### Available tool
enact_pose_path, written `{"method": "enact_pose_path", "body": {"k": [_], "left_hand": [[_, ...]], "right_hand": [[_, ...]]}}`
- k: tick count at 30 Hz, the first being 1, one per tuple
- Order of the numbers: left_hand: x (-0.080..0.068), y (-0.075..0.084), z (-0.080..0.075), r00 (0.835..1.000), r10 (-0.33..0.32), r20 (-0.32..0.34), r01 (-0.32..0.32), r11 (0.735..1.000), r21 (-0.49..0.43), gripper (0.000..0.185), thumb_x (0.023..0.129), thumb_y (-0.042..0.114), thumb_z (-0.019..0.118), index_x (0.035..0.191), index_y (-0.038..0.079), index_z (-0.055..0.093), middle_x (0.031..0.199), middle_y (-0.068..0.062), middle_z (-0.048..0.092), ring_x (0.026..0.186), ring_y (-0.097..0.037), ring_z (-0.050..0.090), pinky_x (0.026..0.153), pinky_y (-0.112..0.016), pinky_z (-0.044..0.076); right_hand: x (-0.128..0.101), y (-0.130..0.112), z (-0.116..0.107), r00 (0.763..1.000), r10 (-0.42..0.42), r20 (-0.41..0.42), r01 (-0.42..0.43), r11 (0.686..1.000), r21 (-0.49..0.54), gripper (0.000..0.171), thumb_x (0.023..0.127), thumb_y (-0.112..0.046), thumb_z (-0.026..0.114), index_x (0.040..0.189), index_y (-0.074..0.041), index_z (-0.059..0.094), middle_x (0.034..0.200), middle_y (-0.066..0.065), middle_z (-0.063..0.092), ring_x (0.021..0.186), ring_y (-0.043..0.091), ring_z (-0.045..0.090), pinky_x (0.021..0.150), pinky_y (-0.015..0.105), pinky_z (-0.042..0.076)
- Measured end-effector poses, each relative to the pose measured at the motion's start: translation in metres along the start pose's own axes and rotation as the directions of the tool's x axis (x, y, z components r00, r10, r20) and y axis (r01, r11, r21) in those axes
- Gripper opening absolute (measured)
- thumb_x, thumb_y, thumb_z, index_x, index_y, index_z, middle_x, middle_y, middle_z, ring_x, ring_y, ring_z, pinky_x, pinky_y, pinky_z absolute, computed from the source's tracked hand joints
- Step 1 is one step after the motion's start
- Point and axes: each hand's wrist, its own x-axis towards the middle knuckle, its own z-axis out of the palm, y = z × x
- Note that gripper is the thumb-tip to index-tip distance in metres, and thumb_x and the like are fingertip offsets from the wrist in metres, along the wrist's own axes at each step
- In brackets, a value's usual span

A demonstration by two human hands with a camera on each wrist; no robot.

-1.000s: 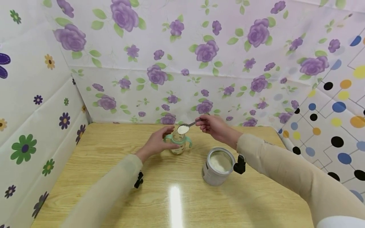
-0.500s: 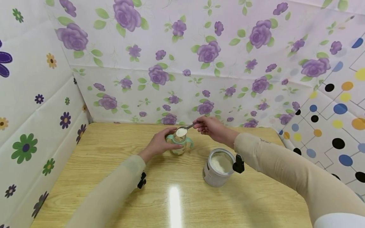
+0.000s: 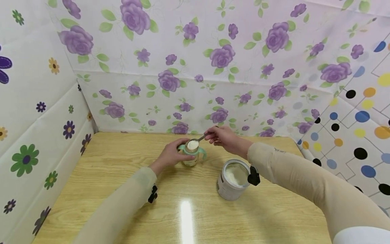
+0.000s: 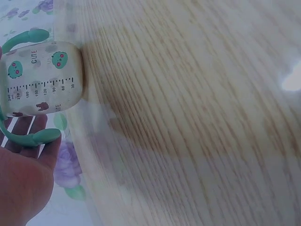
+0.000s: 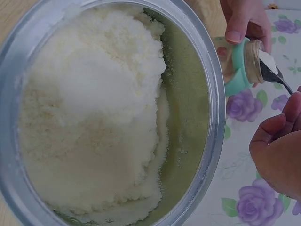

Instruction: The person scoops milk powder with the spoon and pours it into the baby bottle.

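Near the table's back edge, my left hand (image 3: 172, 154) holds a baby bottle (image 3: 190, 162), thumb in front and fingers behind. The bottle is clear, with a green collar and two green handles. In the left wrist view the bottle (image 4: 42, 80) shows a printed millilitre scale and small cartoon figures. My right hand (image 3: 226, 137) pinches the handle of a dark spoon (image 3: 201, 137). White powder (image 3: 193, 145) heaps in its bowl, right at the bottle's open mouth. In the right wrist view the spoon (image 5: 269, 74) is tilted towards the bottle's neck (image 5: 254, 61).
An open can (image 3: 229, 190) of pale powder stands on the wooden table (image 3: 146, 217), right of the bottle and below my right forearm. Its metal rim (image 5: 217, 108) looms close in the right wrist view. Flower-patterned sheeting (image 3: 189, 81) rises behind the table.
The spoon has come down and slightly left, from above the bottle to its mouth, with the powder still in it. My left hand stays around the bottle.
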Motion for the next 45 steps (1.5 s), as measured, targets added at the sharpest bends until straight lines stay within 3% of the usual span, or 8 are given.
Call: {"method": "enact_pose_path", "body": {"k": [9, 15, 29, 36, 39, 43, 45], "left_hand": [[-0.003, 0.000, 0.001, 1.000, 0.002, -0.020, -0.002, 1.000, -0.008, 0.070, 0.084, 0.038, 0.095, 0.144, 0.021, 0.065, 0.138, 0.000, 0.068, 0.126, -0.024, 0.064, 0.107, -0.049, 0.053], [-0.002, 0.000, 0.001, 1.000, 0.007, -0.018, -0.007, 1.000, 0.005, 0.068, 0.084, 0.037, 0.094, 0.144, 0.021, 0.065, 0.137, 0.000, 0.068, 0.123, -0.024, 0.066, 0.104, -0.048, 0.055], [-0.003, 0.003, 0.002, 1.000, 0.002, -0.025, -0.002, 1.000, 0.014, 0.069, 0.085, 0.037, 0.094, 0.145, 0.020, 0.065, 0.140, -0.001, 0.067, 0.128, -0.025, 0.064, 0.107, -0.049, 0.054], [-0.006, 0.003, 0.003, 0.999, 0.005, -0.036, -0.005, 1.000, 0.001, 0.067, 0.086, 0.037, 0.093, 0.144, 0.022, 0.066, 0.139, 0.000, 0.068, 0.130, -0.026, 0.063, 0.110, -0.051, 0.053], [-0.006, 0.003, 0.003, 0.999, 0.007, -0.039, -0.007, 1.000, 0.004, 0.066, 0.086, 0.037, 0.093, 0.144, 0.023, 0.066, 0.138, 0.001, 0.068, 0.128, -0.025, 0.064, 0.109, -0.051, 0.053], [-0.006, 0.003, 0.004, 0.999, 0.008, -0.033, -0.007, 1.000, 0.009, 0.065, 0.087, 0.038, 0.092, 0.144, 0.023, 0.065, 0.137, 0.001, 0.068, 0.127, -0.025, 0.064, 0.108, -0.050, 0.054], [-0.006, 0.003, 0.003, 0.999, 0.006, -0.033, -0.006, 1.000, 0.013, 0.066, 0.087, 0.039, 0.092, 0.145, 0.023, 0.065, 0.138, 0.002, 0.068, 0.128, -0.024, 0.064, 0.108, -0.051, 0.054]], "right_hand": [[0.005, 0.002, 0.006, 1.000, 0.002, 0.006, -0.002, 1.000, -0.020, 0.038, 0.116, -0.031, 0.050, 0.120, 0.002, 0.068, 0.084, -0.003, 0.072, 0.072, 0.009, 0.064, 0.069, 0.024, 0.049], [0.007, 0.003, 0.009, 1.000, -0.010, -0.005, 0.009, 0.998, -0.060, 0.038, 0.115, -0.023, 0.048, 0.126, 0.008, 0.066, 0.082, -0.003, 0.071, 0.071, 0.009, 0.063, 0.065, 0.022, 0.048], [0.006, 0.005, 0.011, 0.998, -0.067, -0.021, 0.062, 0.983, -0.173, 0.036, 0.113, -0.022, 0.048, 0.127, 0.005, 0.069, 0.085, 0.001, 0.073, 0.078, 0.016, 0.065, 0.069, 0.025, 0.047], [0.007, 0.007, 0.012, 0.995, -0.104, 0.008, 0.103, 0.963, -0.249, 0.032, 0.114, -0.024, 0.049, 0.124, -0.001, 0.070, 0.092, 0.010, 0.075, 0.081, 0.020, 0.067, 0.073, 0.030, 0.048], [0.006, 0.008, 0.013, 0.992, -0.123, 0.028, 0.126, 0.950, -0.284, 0.031, 0.113, -0.021, 0.048, 0.124, -0.003, 0.070, 0.092, 0.010, 0.075, 0.085, 0.027, 0.068, 0.073, 0.031, 0.046], [0.004, 0.008, 0.014, 0.985, -0.161, 0.065, 0.174, 0.918, -0.357, 0.028, 0.111, -0.017, 0.049, 0.125, -0.004, 0.070, 0.090, 0.009, 0.075, 0.091, 0.038, 0.068, 0.070, 0.030, 0.048], [0.003, 0.008, 0.015, 0.979, -0.185, 0.091, 0.206, 0.890, -0.406, 0.028, 0.111, -0.015, 0.049, 0.126, -0.004, 0.070, 0.091, 0.010, 0.075, 0.090, 0.037, 0.068, 0.071, 0.031, 0.052]]}}
